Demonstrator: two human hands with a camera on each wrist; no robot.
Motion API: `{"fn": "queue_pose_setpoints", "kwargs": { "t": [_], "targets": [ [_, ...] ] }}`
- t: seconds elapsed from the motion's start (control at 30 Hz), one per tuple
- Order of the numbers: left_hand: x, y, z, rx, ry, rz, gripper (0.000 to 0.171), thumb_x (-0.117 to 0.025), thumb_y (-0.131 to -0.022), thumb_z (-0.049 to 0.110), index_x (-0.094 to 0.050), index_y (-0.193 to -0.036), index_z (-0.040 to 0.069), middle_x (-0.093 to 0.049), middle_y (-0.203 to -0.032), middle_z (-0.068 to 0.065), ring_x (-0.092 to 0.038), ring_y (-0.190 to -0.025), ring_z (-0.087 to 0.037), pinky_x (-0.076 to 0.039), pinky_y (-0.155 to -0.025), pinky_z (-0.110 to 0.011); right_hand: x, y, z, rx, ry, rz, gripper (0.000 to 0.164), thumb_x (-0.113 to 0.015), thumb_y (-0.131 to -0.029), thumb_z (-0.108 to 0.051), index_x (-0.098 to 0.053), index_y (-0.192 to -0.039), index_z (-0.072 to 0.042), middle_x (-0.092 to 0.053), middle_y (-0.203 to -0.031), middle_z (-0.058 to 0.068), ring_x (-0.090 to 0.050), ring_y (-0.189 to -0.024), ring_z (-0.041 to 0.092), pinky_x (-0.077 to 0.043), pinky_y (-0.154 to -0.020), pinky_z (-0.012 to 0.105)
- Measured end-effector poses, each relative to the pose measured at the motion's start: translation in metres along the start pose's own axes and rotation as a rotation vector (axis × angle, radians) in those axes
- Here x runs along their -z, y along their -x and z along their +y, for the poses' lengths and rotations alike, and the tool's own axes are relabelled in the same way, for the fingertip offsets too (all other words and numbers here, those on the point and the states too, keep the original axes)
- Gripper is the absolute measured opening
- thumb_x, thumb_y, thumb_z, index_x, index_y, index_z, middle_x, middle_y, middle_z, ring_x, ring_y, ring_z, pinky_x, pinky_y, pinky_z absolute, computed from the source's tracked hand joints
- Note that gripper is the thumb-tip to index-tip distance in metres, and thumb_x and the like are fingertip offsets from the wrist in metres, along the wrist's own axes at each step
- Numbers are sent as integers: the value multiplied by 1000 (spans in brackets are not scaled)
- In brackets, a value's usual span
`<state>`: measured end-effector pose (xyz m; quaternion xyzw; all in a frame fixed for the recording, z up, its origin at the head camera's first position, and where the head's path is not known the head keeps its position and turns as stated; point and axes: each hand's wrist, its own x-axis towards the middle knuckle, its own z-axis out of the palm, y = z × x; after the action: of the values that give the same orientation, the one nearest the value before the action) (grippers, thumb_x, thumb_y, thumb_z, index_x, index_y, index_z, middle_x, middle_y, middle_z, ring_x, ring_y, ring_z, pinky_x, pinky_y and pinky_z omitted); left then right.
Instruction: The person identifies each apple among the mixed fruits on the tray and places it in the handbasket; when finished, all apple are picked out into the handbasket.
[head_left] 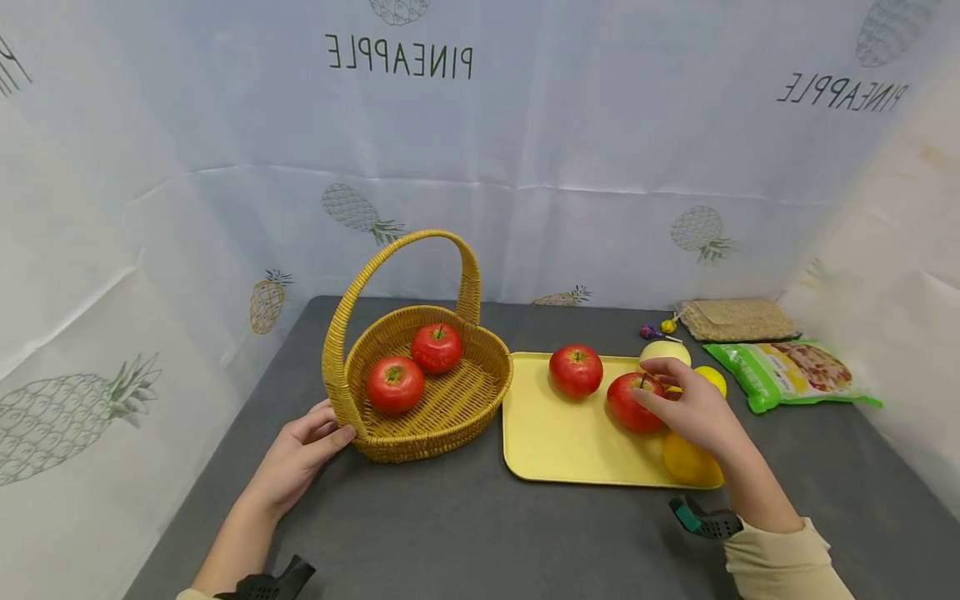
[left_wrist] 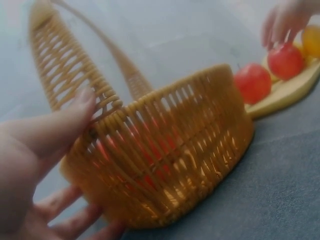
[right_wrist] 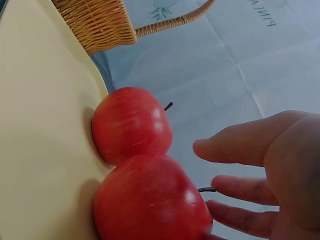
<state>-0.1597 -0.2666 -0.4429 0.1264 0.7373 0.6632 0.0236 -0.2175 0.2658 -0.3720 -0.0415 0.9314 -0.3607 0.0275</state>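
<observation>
My left hand [head_left: 303, 454] holds the left end of a yellow wicker basket [head_left: 427, 446]. In the left wrist view its thumb lies at the foot of the handle [left_wrist: 70, 65], and the other fingers spread lower along the wall. Two red apples, a front one [head_left: 395, 385] and a rear one [head_left: 437, 348], sit inside. Over the yellow tray [head_left: 570, 450], my right hand [head_left: 693, 408] hovers at a red apple [head_left: 630, 404], thumb and fingers spread round its top; the right wrist view shows a gap between thumb and apple. Another red apple [head_left: 576, 372] lies to its left.
On the tray's right side are an orange fruit [head_left: 686, 461], a yellow fruit [head_left: 711, 380] and a pale fruit [head_left: 666, 351], partly hidden by my right hand. Behind lie lollipops [head_left: 660, 330], a bag of grains [head_left: 738, 320] and a green snack packet [head_left: 795, 372]. A pineapple-print cloth [head_left: 570, 250] hangs behind.
</observation>
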Motion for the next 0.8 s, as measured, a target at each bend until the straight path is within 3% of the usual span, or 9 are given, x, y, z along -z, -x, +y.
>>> {"fn": "queue_pose_setpoints", "kwargs": {
  "t": [0.5, 0.8],
  "targets": [
    [-1, 0, 0, 7, 14, 1, 33, -60, -105, 9, -57, -127, -15, -27, -161, -21, -34, -138, 2, -45, -101, -19, -9, 4, -11, 119, 15, -86, 70, -79, -92, -38, -50, -146, -4, -51, -144, 22, -53, -124, 48, -47, -99, 62],
    [-1, 0, 1, 10, 19, 7, 34, -61, -104, 9, -57, -127, -15, -30, -159, -22, -38, -137, 1, -46, -100, -20, -31, 8, -26, 163, -12, -144, 73, -82, -88, -37, -51, -146, -4, -57, -139, 16, -58, -120, 37, -51, -97, 55]
  ]
}}
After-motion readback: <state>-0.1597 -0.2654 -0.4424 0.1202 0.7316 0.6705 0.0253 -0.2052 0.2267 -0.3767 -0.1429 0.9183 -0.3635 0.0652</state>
